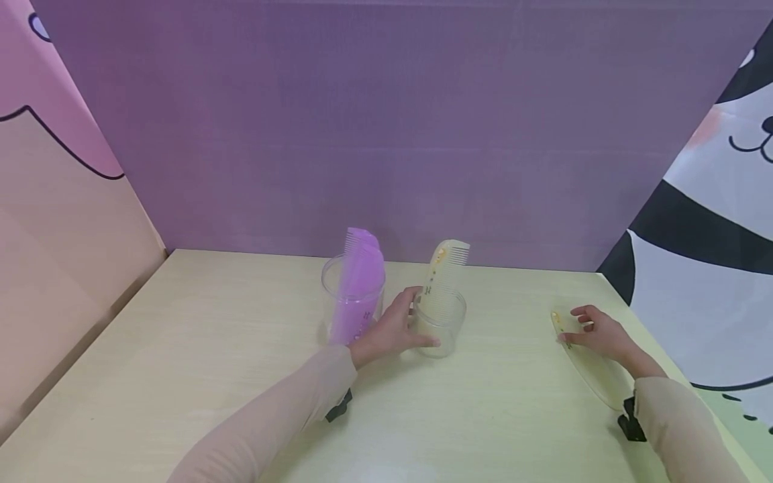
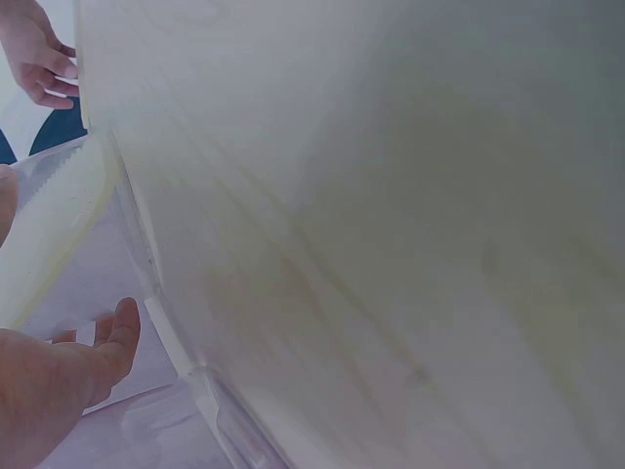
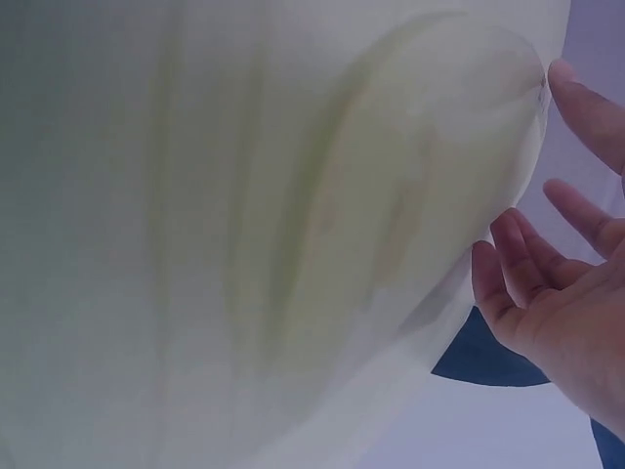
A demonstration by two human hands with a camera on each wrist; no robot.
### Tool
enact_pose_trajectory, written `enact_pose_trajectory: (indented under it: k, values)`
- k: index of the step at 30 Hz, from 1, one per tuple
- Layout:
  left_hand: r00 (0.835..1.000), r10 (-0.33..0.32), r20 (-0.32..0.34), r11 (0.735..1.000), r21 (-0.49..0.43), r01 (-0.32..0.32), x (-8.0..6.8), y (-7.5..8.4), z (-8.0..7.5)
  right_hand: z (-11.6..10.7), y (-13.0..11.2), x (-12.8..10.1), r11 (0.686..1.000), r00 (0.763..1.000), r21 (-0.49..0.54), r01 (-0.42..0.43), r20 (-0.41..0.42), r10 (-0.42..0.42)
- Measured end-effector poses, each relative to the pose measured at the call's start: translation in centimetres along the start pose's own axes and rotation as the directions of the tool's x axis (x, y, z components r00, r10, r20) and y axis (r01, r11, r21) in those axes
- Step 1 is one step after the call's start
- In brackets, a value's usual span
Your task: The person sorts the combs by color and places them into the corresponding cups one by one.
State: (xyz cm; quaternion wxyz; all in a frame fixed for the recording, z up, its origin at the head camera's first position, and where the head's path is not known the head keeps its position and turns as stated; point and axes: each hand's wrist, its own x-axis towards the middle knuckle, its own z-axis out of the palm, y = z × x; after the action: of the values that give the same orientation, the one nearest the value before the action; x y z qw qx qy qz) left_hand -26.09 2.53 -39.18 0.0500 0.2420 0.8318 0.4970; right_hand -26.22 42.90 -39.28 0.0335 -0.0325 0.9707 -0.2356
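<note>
My left hand (image 1: 392, 329) holds a clear plastic cup (image 1: 443, 339) from its left side, thumb in front and fingers behind. A pale yellow comb (image 1: 443, 268) stands tilted in that cup, teeth facing right; the left wrist view shows the comb (image 2: 59, 225) beside the fingers. At the right, my right hand (image 1: 604, 335) reaches over another pale yellow comb (image 1: 574, 355) lying on the table, its thumb tip at the comb's patterned edge. In the right wrist view the fingers are spread apart beside the large, blurred comb (image 3: 391, 195).
Left of my left hand, a second clear cup (image 1: 329, 275) holds purple combs (image 1: 359, 288), close by the wrist. The pale table (image 1: 241, 335) ends at a purple back panel (image 1: 392, 134). Patterned side panels stand left and right.
</note>
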Motion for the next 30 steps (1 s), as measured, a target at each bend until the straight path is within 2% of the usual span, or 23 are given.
enact_pose_trajectory:
  k: [6, 13, 30]
  values:
    - [1.0, 0.002, 0.001, 1.0, -0.008, -0.002, 0.04, 0.01, 0.0, -0.14, -0.48, -0.08, 1.0, 1.0, -0.006, 0.003, 0.013, -0.003]
    - [1.0, -0.001, 0.004, 1.0, -0.013, 0.001, -0.03, 0.06, -0.02, -0.05, -0.68, 0.03, 1.0, 0.999, -0.001, -0.03, 0.023, 0.03]
    - [1.0, -0.024, 0.006, 1.0, -0.004, 0.024, -0.1, 0.18, -0.01, 0.32, -0.57, 0.39, 0.998, 0.996, -0.004, -0.066, -0.056, 0.065]
